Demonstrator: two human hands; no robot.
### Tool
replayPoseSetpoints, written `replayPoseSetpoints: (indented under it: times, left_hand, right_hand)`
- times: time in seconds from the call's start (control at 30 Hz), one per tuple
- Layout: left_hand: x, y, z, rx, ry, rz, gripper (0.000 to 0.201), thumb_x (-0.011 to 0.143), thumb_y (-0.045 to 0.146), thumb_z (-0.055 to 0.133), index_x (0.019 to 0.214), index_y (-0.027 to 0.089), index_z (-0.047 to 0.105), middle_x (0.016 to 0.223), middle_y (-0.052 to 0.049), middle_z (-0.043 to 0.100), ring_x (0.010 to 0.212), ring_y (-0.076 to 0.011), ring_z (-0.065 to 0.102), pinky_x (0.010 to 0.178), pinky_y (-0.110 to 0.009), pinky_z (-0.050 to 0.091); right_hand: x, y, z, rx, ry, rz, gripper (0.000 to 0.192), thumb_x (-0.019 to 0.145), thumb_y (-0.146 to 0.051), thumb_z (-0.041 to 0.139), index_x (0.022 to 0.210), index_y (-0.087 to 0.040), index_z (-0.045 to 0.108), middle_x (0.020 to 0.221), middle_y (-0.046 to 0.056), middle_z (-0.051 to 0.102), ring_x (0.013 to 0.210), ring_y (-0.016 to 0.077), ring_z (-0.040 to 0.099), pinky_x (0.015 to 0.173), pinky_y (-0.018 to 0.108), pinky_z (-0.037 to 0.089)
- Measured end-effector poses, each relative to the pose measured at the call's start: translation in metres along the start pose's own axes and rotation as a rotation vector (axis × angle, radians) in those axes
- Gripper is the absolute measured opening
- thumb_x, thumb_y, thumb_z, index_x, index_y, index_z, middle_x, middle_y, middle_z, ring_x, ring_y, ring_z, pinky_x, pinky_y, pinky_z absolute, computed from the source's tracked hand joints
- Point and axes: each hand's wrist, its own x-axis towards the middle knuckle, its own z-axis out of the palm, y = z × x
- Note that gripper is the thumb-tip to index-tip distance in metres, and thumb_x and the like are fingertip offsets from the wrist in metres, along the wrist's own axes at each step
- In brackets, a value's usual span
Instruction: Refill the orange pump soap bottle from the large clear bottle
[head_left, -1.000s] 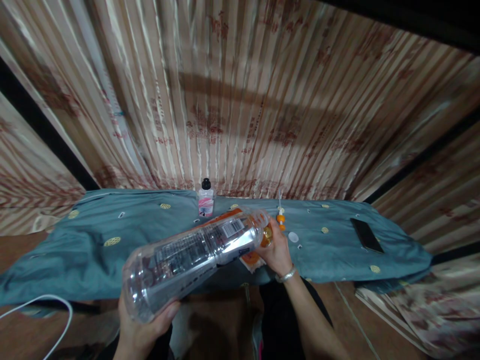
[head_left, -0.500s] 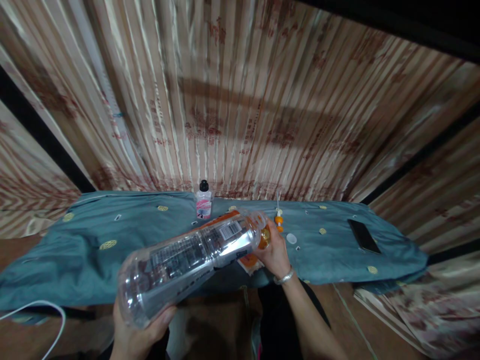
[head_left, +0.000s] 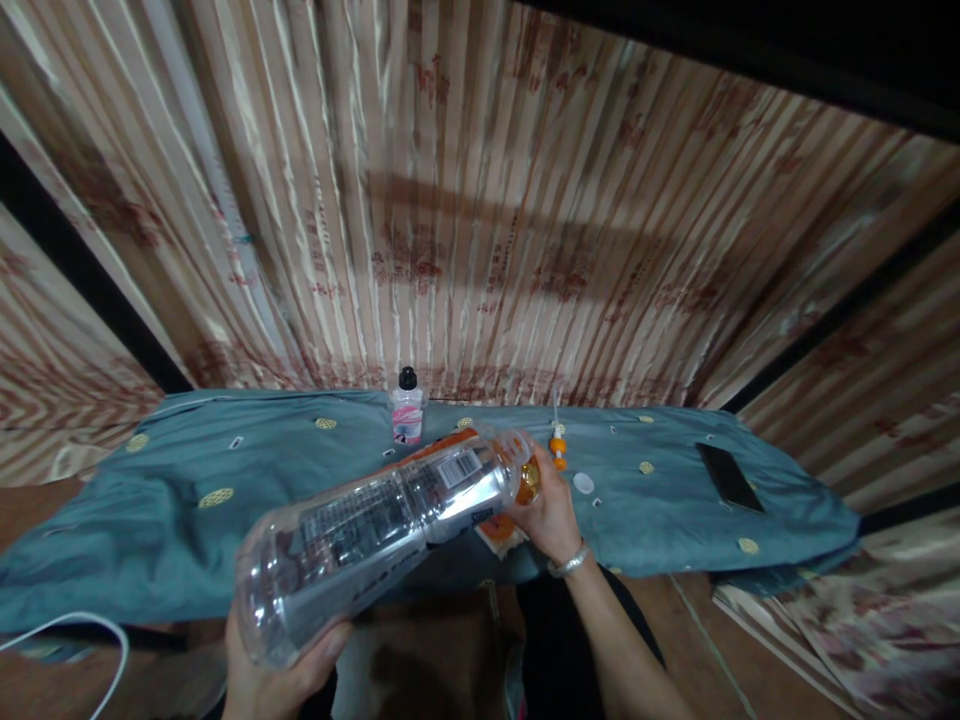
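Observation:
My left hand [head_left: 281,668] is wrapped round the base end of a large clear plastic bottle [head_left: 367,540] with a printed label and barcode. The bottle lies tilted in the air, its neck pointing right and slightly up. At its mouth, my right hand [head_left: 553,515] grips a small amber container [head_left: 529,482], mostly hidden by the fingers. Whether the two openings touch, I cannot tell. Partly behind the large bottle is an orange packet [head_left: 501,533]. An orange and white pump top [head_left: 558,450] lies just beyond my right hand, near a white disc [head_left: 583,484].
A small bottle with a black cap and pink label [head_left: 407,412] stands at the back of the teal cloth [head_left: 660,530]. A dark phone [head_left: 729,477] lies at the right. Striped curtains [head_left: 465,250] hang behind, and a white cable [head_left: 105,622] loops at lower left.
Both hands keep their hold, and the large bottle stays at nearly the same tilt. The whole view has shifted slightly, with the cloth and its things a little lower.

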Motion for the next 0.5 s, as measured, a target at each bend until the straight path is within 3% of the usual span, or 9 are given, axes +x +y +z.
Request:
replayPoseSetpoints:
  times: [0.13, 0.27, 0.37, 0.4, 0.47, 0.5]
  left_hand:
    - [0.004, -0.015, -0.007, -0.063, -0.004, -0.046, 0.082, 0.064, 0.072, 0.091, 0.130, 0.025, 0.075, 0.122, -0.017, 0.080, 0.127, -0.0514, 0.076, 0.119, -0.069, 0.057]
    - [0.011, -0.009, -0.012, -0.018, -0.105, -0.066, 0.085, 0.055, 0.064, 0.100, 0.125, 0.024, 0.076, 0.134, -0.018, 0.079, 0.134, -0.0527, 0.073, 0.120, -0.068, 0.056]
    - [0.012, -0.001, -0.009, -0.038, 0.002, -0.093, 0.089, 0.061, 0.081, 0.088, 0.127, 0.023, 0.077, 0.125, -0.017, 0.082, 0.123, -0.0509, 0.078, 0.117, -0.068, 0.058]
    - [0.012, 0.000, -0.008, -0.037, 0.005, -0.085, 0.090, 0.058, 0.081, 0.089, 0.126, 0.024, 0.077, 0.123, -0.017, 0.083, 0.118, -0.0504, 0.080, 0.112, -0.068, 0.062]
    - [0.012, 0.000, -0.006, -0.019, -0.067, -0.057, 0.090, 0.056, 0.073, 0.095, 0.129, 0.024, 0.075, 0.132, -0.019, 0.081, 0.125, -0.0513, 0.078, 0.112, -0.067, 0.062]
    - [0.011, -0.002, -0.005, -0.012, -0.047, -0.038, 0.091, 0.058, 0.074, 0.094, 0.130, 0.023, 0.074, 0.133, -0.020, 0.080, 0.127, -0.0521, 0.077, 0.112, -0.068, 0.062]
  right_hand:
    - [-0.001, 0.002, 0.001, -0.008, 0.012, -0.025, 0.082, 0.073, -0.028, 0.092, 0.150, -0.020, 0.066, 0.141, 0.017, 0.079, 0.133, 0.0388, 0.077, 0.121, 0.058, 0.061]
    - [-0.001, 0.004, 0.001, -0.015, 0.010, -0.029, 0.083, 0.072, -0.025, 0.091, 0.150, -0.019, 0.064, 0.143, 0.017, 0.078, 0.136, 0.0383, 0.076, 0.122, 0.057, 0.060]
    - [-0.002, 0.007, 0.003, -0.014, 0.013, -0.035, 0.083, 0.071, -0.022, 0.090, 0.150, -0.020, 0.064, 0.145, 0.017, 0.078, 0.138, 0.0381, 0.075, 0.123, 0.058, 0.059]
    - [-0.002, 0.007, 0.003, -0.014, 0.015, -0.037, 0.083, 0.070, -0.021, 0.089, 0.150, -0.021, 0.064, 0.147, 0.017, 0.077, 0.138, 0.0381, 0.075, 0.123, 0.058, 0.059]
    - [-0.002, 0.008, 0.004, -0.016, 0.021, -0.038, 0.083, 0.071, -0.021, 0.089, 0.150, -0.022, 0.063, 0.147, 0.017, 0.077, 0.138, 0.0383, 0.075, 0.122, 0.058, 0.060]
    - [-0.002, 0.007, 0.003, -0.018, 0.022, -0.037, 0.083, 0.071, -0.021, 0.089, 0.150, -0.022, 0.063, 0.146, 0.017, 0.078, 0.136, 0.0385, 0.076, 0.121, 0.058, 0.061]
